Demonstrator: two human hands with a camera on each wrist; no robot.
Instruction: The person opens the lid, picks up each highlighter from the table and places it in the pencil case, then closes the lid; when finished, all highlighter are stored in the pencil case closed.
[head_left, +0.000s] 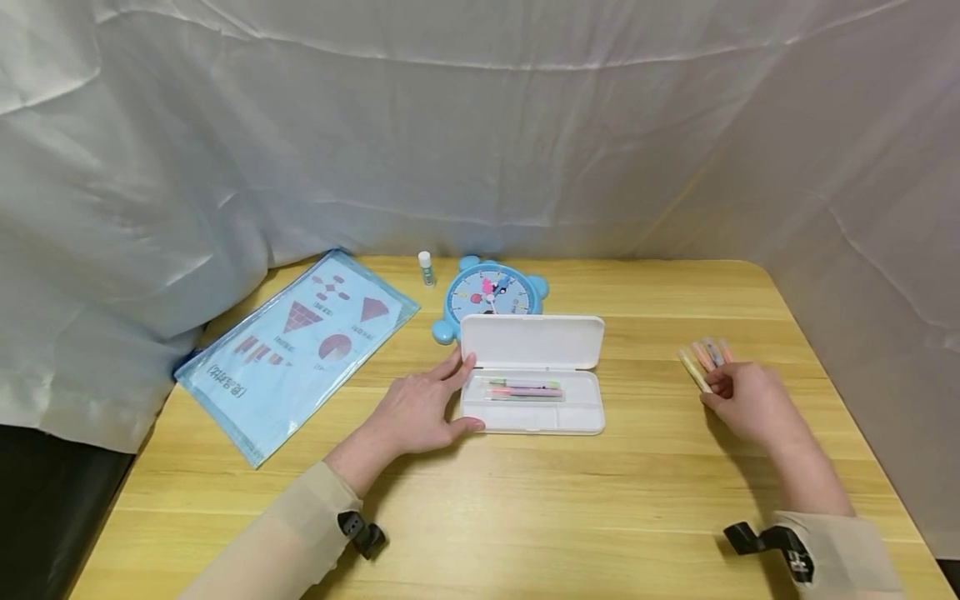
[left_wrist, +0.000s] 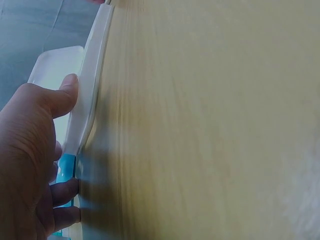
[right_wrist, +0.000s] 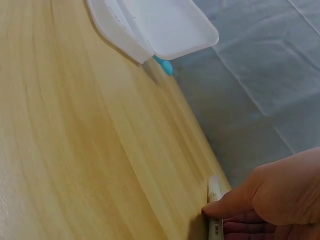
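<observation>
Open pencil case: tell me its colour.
The pencil case is plain white; the head view shows it best.

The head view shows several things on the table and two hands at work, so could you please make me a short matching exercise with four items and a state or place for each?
Column one:
1. pencil case
2. right hand
3. toy clock
4. glue stick

Column two:
A. partly hidden behind a raised white lid
B. white-capped, near the back of the table
C. open
D. holding a yellow pen

Right pairs: 1-C, 2-D, 3-A, 4-B.
</observation>
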